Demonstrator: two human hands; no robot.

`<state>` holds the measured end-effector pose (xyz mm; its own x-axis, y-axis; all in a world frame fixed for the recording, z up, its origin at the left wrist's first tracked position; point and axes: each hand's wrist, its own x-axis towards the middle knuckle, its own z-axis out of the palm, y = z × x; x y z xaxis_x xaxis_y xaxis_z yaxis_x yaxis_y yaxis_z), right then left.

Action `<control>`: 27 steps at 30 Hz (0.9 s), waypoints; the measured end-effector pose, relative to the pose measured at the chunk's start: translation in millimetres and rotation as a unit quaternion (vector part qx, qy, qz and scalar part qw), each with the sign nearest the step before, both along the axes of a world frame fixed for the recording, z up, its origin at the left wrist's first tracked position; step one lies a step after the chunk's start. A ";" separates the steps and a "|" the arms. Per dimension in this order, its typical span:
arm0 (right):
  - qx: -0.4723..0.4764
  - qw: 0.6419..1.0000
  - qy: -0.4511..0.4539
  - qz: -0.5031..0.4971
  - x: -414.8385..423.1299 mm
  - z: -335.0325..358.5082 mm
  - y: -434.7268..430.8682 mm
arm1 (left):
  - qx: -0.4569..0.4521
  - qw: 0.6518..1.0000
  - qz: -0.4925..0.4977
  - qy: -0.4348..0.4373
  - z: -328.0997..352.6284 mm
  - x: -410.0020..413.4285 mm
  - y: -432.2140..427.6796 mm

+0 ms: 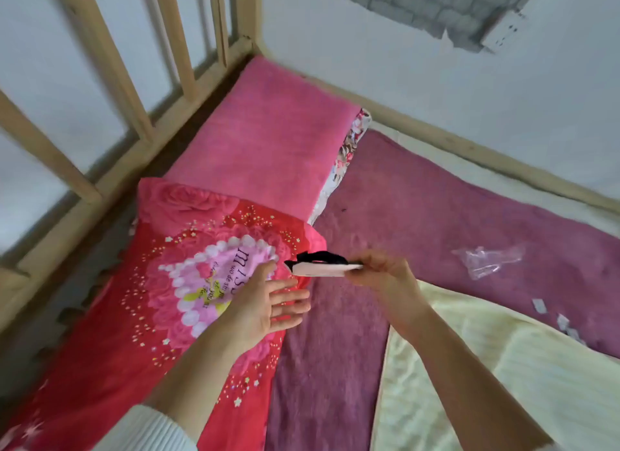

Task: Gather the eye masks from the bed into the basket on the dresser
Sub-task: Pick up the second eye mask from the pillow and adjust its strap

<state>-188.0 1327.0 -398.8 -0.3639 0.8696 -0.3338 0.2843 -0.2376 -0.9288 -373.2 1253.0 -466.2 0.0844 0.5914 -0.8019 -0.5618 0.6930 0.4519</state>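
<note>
Near the centre of the frame the right hand (382, 271) pinches one end of an eye mask (320, 266), its grip closed on the mask between thumb and fingers. The mask is held edge-on and roughly level, lifted clear of the bedding: a white face with black along the top and a black strap bunched above it (the fabric detail is too blurred to read further). Its free end points toward the left of the frame.

Just below and left of the mask, the left hand (268, 303) is spread flat with the palm turned up and inward, fingers apart, its grip open and holding nothing. The fingertips lie close under the mask's free end, but whether they touch it cannot be told. A white ribbed sleeve (144, 430) shows at the lower left edge.

Under the hands lies a bed with a red rose-printed blanket (110, 350) at lower left, a pink pillow (268, 135) above it, a purple blanket (436, 209) across the middle and right, and a pale yellow blanket (469, 366) at lower right. A crumpled clear plastic wrapper (488, 261) rests on the purple blanket at the right, well apart from the hands. A wooden bed frame (110, 64) with upright slats fills the upper left.
</note>
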 end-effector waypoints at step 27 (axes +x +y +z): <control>0.020 0.977 0.003 0.210 200.5 109.7 -333.3 | 0.133 0.987 0.027 0.089 154.3 198.1 -323.7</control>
<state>12.5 993.8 -289.2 -0.6936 0.6552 -0.2994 0.3441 -0.0638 -0.9368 -175.1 929.3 -311.9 -0.0811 0.7829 -0.6169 -0.4907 0.5074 0.7084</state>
